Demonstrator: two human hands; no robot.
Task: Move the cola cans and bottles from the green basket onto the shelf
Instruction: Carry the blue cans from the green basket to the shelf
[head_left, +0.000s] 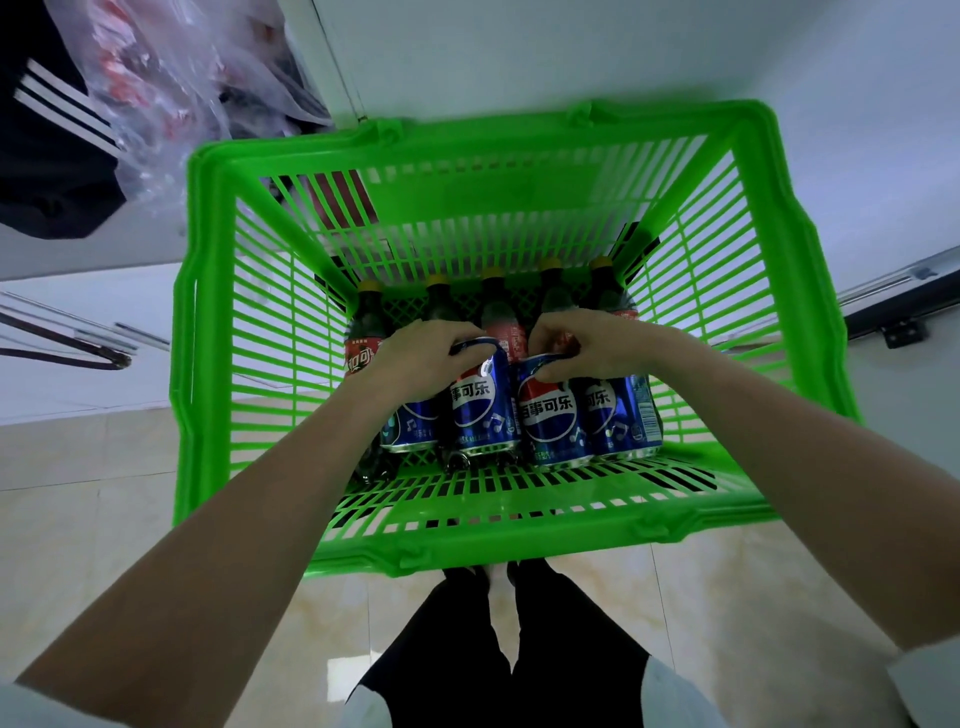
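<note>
Left hand (423, 349) grips top of blue cola can (480, 402); right hand (579, 343) grips neighbouring can (550, 410), both inside green basket (260, 364)

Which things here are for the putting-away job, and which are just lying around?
For the job:
green basket
blue cola cans
cola bottles
left hand, gripping a can
right hand, gripping a can

Just lying about:
plastic bag
dark striped garment
</note>
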